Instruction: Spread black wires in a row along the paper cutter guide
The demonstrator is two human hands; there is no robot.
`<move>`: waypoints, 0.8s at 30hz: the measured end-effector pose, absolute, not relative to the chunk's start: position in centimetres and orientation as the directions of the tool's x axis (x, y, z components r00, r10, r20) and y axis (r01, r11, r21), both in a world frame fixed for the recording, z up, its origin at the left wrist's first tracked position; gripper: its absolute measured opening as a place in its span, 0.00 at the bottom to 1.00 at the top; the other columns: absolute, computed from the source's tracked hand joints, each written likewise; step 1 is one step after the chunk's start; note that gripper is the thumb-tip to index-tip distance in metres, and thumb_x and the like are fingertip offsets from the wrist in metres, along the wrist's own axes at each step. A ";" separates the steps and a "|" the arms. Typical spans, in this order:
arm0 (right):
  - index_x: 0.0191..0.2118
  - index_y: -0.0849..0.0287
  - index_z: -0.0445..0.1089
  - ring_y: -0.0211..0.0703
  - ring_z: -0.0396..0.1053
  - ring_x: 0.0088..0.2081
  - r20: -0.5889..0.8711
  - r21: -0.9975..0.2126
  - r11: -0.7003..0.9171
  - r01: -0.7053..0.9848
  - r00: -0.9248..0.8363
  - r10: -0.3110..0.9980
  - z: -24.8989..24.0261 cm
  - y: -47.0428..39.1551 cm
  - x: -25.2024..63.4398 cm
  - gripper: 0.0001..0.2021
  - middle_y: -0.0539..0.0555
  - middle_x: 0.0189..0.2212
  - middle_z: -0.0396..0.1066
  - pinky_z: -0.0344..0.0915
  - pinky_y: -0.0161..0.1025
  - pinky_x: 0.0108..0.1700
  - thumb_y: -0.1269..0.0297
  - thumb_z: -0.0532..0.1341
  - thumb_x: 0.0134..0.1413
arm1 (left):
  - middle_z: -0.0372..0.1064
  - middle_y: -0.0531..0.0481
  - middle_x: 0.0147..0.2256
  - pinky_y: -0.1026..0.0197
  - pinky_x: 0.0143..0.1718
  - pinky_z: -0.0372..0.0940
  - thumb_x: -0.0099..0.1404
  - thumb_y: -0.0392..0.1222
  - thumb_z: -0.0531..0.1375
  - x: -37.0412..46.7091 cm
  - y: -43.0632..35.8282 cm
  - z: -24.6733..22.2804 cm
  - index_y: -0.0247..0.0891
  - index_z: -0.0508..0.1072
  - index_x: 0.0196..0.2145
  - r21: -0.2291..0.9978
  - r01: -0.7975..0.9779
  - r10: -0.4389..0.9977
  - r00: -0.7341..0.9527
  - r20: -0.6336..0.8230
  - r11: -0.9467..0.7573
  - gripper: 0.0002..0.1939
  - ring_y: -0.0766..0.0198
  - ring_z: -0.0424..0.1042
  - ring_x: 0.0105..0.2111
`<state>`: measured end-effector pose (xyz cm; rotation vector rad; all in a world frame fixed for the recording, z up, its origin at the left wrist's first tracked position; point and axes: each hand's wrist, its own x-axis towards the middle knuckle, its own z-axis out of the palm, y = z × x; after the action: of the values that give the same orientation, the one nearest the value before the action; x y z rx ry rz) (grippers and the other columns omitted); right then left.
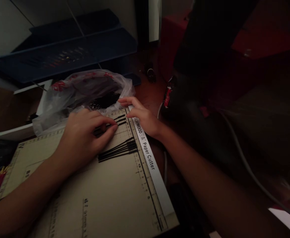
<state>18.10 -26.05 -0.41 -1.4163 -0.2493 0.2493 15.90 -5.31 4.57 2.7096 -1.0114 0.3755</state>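
Note:
A paper cutter (105,195) with a ruled, cream-coloured board lies in front of me. Over its far part my left hand (85,135) is closed, thumb and fingertips together on a few thin black cords (121,120) whose ends point right. Just nearer to me, several more black cords (117,150) lie side by side on the board, their right ends near the ruled edge. My right hand (143,115) is at the far right corner, by the cutter's white strip (150,158), fingers apart and nothing seen in them. My left fingers partly hide the far cords.
Beyond the cutter stands a clear plastic bag (85,89) with red print and dark stuff inside. Behind it is a blue rack (85,49). A person's dark-clothed leg (204,39) is at the right, and a pale cable (239,148) runs along that side.

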 end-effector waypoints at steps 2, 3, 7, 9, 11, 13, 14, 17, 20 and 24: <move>0.58 0.56 0.63 0.49 0.56 0.69 0.022 -0.994 0.113 -0.015 0.946 0.323 -0.4 -26.1 18.1 0.31 0.59 0.64 0.61 0.50 0.51 0.77 0.63 0.58 0.43 | 0.76 0.50 0.31 0.51 0.36 0.55 0.73 0.49 0.59 15.9 -5.4 4.7 0.45 0.80 0.36 0.124 -0.664 -0.606 0.731 0.314 -0.738 0.12 0.54 0.70 0.32; 0.58 0.56 0.63 0.50 0.56 0.69 0.021 -0.995 0.096 -0.011 0.944 0.329 -0.4 -26.2 18.1 0.33 0.59 0.64 0.61 0.50 0.51 0.77 0.64 0.59 0.41 | 0.76 0.50 0.31 0.51 0.36 0.55 0.73 0.49 0.59 15.9 -5.4 4.7 0.45 0.80 0.36 0.125 -0.663 -0.604 0.732 0.317 -0.738 0.12 0.54 0.70 0.32; 0.60 0.55 0.62 0.51 0.57 0.69 0.033 -0.999 0.041 0.020 0.941 0.336 -0.6 -26.4 18.1 0.37 0.60 0.64 0.61 0.48 0.51 0.78 0.66 0.60 0.38 | 0.76 0.50 0.31 0.51 0.36 0.55 0.73 0.49 0.58 15.8 -5.3 4.6 0.45 0.80 0.35 0.127 -0.657 -0.596 0.736 0.321 -0.743 0.13 0.55 0.70 0.32; 0.60 0.55 0.62 0.51 0.57 0.69 0.060 -0.998 0.035 0.051 0.940 0.335 -0.8 -26.4 18.0 0.36 0.60 0.64 0.61 0.49 0.51 0.77 0.67 0.60 0.38 | 0.76 0.50 0.31 0.51 0.36 0.55 0.73 0.49 0.58 15.8 -5.3 4.4 0.46 0.80 0.36 0.130 -0.653 -0.592 0.740 0.320 -0.746 0.13 0.55 0.69 0.32; 0.60 0.55 0.62 0.51 0.57 0.70 0.076 -0.997 0.037 0.068 0.939 0.336 -0.9 -26.5 18.0 0.36 0.60 0.65 0.62 0.50 0.50 0.77 0.67 0.60 0.39 | 0.77 0.50 0.31 0.51 0.37 0.55 0.73 0.49 0.58 15.9 -5.3 4.4 0.46 0.80 0.36 0.134 -0.650 -0.589 0.743 0.319 -0.748 0.12 0.55 0.70 0.33; 0.61 0.54 0.61 0.50 0.57 0.70 0.080 -0.997 0.037 0.072 0.937 0.339 -1.0 -26.6 18.0 0.35 0.60 0.65 0.62 0.50 0.49 0.77 0.67 0.60 0.40 | 0.77 0.50 0.31 0.51 0.37 0.55 0.73 0.49 0.58 15.9 -5.3 4.4 0.46 0.80 0.36 0.135 -0.648 -0.589 0.745 0.313 -0.749 0.13 0.55 0.70 0.33; 0.61 0.54 0.61 0.50 0.57 0.70 0.082 -0.997 0.036 0.074 0.936 0.343 -1.1 -26.6 18.1 0.35 0.60 0.65 0.61 0.50 0.49 0.77 0.67 0.60 0.41 | 0.77 0.50 0.31 0.51 0.37 0.55 0.73 0.49 0.58 15.9 -5.3 4.4 0.46 0.80 0.36 0.135 -0.648 -0.589 0.746 0.310 -0.749 0.13 0.55 0.70 0.33; 0.60 0.55 0.61 0.49 0.57 0.70 0.105 -0.994 0.038 0.098 0.932 0.346 -1.2 -26.6 18.2 0.35 0.60 0.65 0.62 0.50 0.49 0.77 0.68 0.60 0.41 | 0.76 0.50 0.31 0.51 0.37 0.56 0.73 0.49 0.58 15.9 -5.4 4.4 0.46 0.80 0.36 0.145 -0.651 -0.592 0.746 0.304 -0.746 0.12 0.54 0.69 0.33; 0.59 0.54 0.62 0.48 0.57 0.70 0.123 -0.992 0.042 0.116 0.933 0.338 -1.3 -26.5 18.2 0.33 0.58 0.64 0.62 0.49 0.49 0.78 0.68 0.59 0.41 | 0.76 0.51 0.30 0.51 0.37 0.56 0.73 0.49 0.58 15.9 -5.4 4.5 0.46 0.80 0.36 0.151 -0.645 -0.586 0.752 0.302 -0.749 0.12 0.55 0.69 0.33; 0.59 0.54 0.63 0.49 0.58 0.69 0.107 -0.994 0.047 0.097 0.933 0.344 -1.3 -26.5 18.2 0.33 0.58 0.64 0.62 0.49 0.50 0.77 0.68 0.59 0.42 | 0.76 0.50 0.31 0.51 0.37 0.56 0.73 0.49 0.59 16.0 -5.3 4.4 0.45 0.80 0.36 0.147 -0.653 -0.592 0.744 0.310 -0.743 0.13 0.55 0.70 0.33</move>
<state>18.21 -26.53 -1.31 -1.5220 -0.3583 0.1947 15.96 -5.31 4.37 2.6980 -0.9808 0.3567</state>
